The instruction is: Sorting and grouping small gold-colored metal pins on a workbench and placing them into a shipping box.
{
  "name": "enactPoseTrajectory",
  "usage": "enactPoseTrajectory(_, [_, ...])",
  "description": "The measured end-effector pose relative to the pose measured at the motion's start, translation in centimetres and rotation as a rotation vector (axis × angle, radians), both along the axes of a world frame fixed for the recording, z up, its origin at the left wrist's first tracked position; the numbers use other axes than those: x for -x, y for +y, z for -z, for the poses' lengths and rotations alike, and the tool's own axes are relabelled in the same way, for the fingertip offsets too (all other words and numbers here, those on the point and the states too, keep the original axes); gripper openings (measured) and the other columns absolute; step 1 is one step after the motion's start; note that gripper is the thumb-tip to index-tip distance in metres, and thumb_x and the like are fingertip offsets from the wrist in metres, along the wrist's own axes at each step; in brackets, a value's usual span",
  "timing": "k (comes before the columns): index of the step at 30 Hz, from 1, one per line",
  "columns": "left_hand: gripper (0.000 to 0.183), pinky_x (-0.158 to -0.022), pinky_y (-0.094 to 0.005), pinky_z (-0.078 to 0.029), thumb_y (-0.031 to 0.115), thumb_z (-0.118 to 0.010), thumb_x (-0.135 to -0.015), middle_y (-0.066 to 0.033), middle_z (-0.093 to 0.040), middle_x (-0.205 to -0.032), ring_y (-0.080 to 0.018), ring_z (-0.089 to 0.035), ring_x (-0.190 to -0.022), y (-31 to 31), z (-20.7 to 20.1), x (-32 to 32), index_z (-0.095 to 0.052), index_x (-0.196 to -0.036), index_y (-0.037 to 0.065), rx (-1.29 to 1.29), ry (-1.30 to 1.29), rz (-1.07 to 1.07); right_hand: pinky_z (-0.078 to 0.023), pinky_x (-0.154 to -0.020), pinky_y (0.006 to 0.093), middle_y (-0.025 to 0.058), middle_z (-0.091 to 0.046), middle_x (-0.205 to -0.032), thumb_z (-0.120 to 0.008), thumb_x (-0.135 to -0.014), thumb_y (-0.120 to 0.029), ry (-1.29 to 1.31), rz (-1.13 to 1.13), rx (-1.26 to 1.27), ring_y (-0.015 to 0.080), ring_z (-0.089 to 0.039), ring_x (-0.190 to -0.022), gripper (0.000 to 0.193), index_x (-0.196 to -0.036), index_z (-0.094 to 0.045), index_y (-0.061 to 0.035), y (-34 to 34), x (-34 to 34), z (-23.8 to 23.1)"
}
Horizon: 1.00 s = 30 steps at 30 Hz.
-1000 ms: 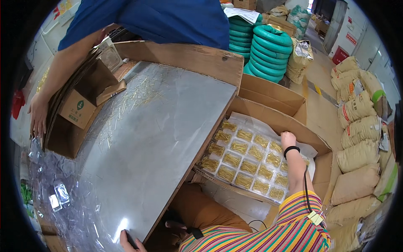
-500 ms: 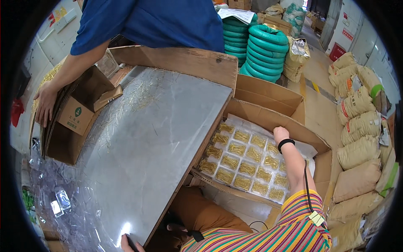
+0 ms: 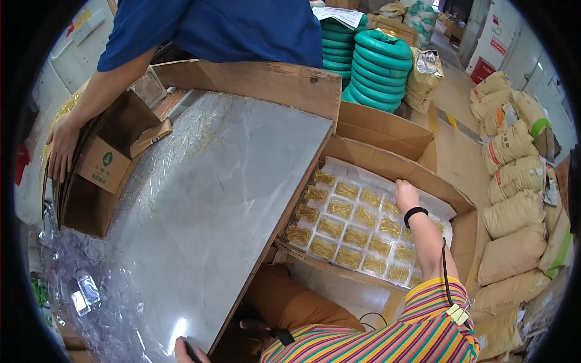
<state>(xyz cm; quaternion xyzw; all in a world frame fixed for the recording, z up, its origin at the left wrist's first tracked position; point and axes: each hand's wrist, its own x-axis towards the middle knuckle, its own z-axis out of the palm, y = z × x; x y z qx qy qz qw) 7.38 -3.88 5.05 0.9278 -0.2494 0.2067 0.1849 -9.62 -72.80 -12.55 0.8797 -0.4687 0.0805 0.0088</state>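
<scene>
Right hand: I see my right hand (image 3: 406, 195) stretched out over the open cardboard box (image 3: 387, 130) beside the table, fingers flat and together, palm down, pressing on the far row of packets; it grips nothing that I can make out.
Wrist: a black band (image 3: 415, 213) sits on that wrist, with a striped sleeve (image 3: 417, 330) behind it.
Packets: the clear packets of small gold-coloured parts (image 3: 342, 209) lie in neat rows inside the box, on a white liner sheet (image 3: 363, 175) whose far edge shows just beyond my fingertips.
Left hand: my left hand (image 3: 189, 351) is at the bottom edge of the view, at the near corner of the grey metal tabletop (image 3: 206, 199); only the fingertips show, curled by the edge, and I cannot tell whether they hold anything.
Table: loose gold pins (image 3: 181, 142) are scattered over its far left part, and crumpled clear plastic film (image 3: 78, 284) lies at its near left.
Other person: someone in a blue shirt (image 3: 224, 27) stands across the table, one hand (image 3: 60, 148) resting on a stack of flattened cartons (image 3: 100, 166).
Background: green coiled hose (image 3: 375, 66) and filled tan sacks (image 3: 514, 212) stand well apart from the box.
</scene>
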Motion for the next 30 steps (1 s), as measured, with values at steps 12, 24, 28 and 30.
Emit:
enactPoseTrajectory(12, [0.033, -0.102, -0.044, -0.048, 0.01, -0.067, -0.096, -0.0249, -0.065, -0.122, -0.0393, -0.063, -0.113, 0.9, 1.0, 0.6, -0.063, -0.124, -0.007, 0.128, 0.016, 0.013, -0.051, -0.098, 0.0442, 0.0156, -0.055, -0.136, -0.054, -0.085, 0.004, -0.228, -0.149, 0.041, 0.0377, -0.06, -0.116, 0.04, -0.123, -0.059, -0.0064, 4.1, 1.1, -4.4])
enactPoseTrajectory(24, [0.044, -0.102, -0.0492, -0.046, 0.006, -0.072, -0.076, -0.0214, -0.063, -0.12, -0.0413, -0.059, -0.114, 2.7, 1.1, -0.2, -0.061, -0.118, -0.002, 0.225, 0.116, -0.004, -0.038, -0.112, 0.043, 0.0247, -0.048, -0.144, -0.062, -0.096, -0.03, -0.321, -1.162, -0.437, 0.0396, -0.046, -0.134, 0.049, -0.138, -0.053, -0.0051, 21.7, -26.6, -23.8])
enactPoseTrajectory(28, [0.044, -0.107, -0.0505, -0.043, 0.013, -0.072, -0.089, -0.0238, -0.061, -0.129, -0.0419, -0.057, -0.12, 2.2, 1.1, 0.3, -0.059, -0.128, -0.003, 0.126, 0.001, -0.119, -0.027, -0.12, 0.0459, 0.0258, -0.032, -0.157, -0.058, -0.097, -0.05, -0.24, -0.962, -0.398, 0.0417, -0.029, -0.146, 0.067, -0.148, -0.043, -0.0092, 18.3, -41.5, -20.0])
enactPoseTrajectory(30, [0.048, -0.11, -0.0539, -0.04, 0.016, -0.073, -0.086, -0.0226, -0.06, -0.131, -0.0431, -0.054, -0.123, 1.7, 2.1, 0.2, -0.059, -0.128, -0.002, 0.137, -0.009, -0.192, -0.023, -0.12, 0.0497, 0.0249, -0.027, -0.16, -0.057, -0.095, -0.056, -0.254, -0.717, -0.293, 0.0417, -0.024, -0.149, 0.073, -0.15, -0.041, -0.0117, 13.9, -46.6, -17.7])
